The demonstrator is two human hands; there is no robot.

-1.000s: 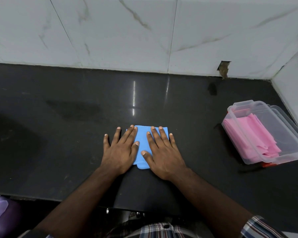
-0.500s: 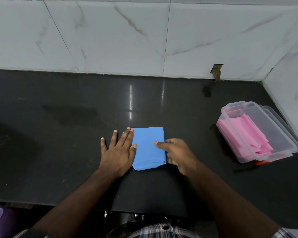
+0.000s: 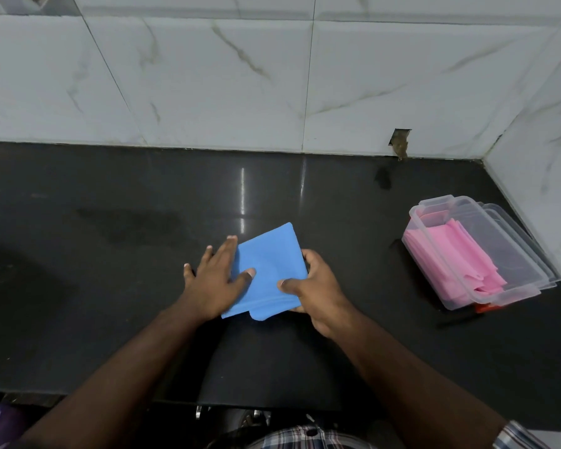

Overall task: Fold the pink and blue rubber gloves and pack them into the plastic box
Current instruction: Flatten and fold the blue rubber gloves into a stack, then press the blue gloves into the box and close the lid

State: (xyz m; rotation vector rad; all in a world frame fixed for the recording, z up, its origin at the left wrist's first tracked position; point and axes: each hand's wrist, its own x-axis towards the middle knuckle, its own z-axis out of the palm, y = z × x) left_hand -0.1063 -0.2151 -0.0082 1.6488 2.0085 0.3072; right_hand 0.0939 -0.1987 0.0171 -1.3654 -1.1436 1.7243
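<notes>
Two hands meet on the blue glove (image 3: 268, 270), folded into a rough square at the middle of your dark bench (image 3: 110, 286). Your right hand (image 3: 314, 293) has a closed grip on the glove's right edge: thumb on top, fingers curled under, so that side looks lifted off the bench. Your left hand (image 3: 216, 280) lies with fingers straight, thumb pressing the glove's left part, the other fingers spread beside it. The near edge of the glove shows two layers slightly out of line. Well to the right, near the wall corner, sits the clear box (image 3: 512, 264) with no lid on, holding the folded pink gloves (image 3: 450, 254). Something clear, maybe its lid, lies under it, and something red (image 3: 484, 307) peeks out at its near end.
</notes>
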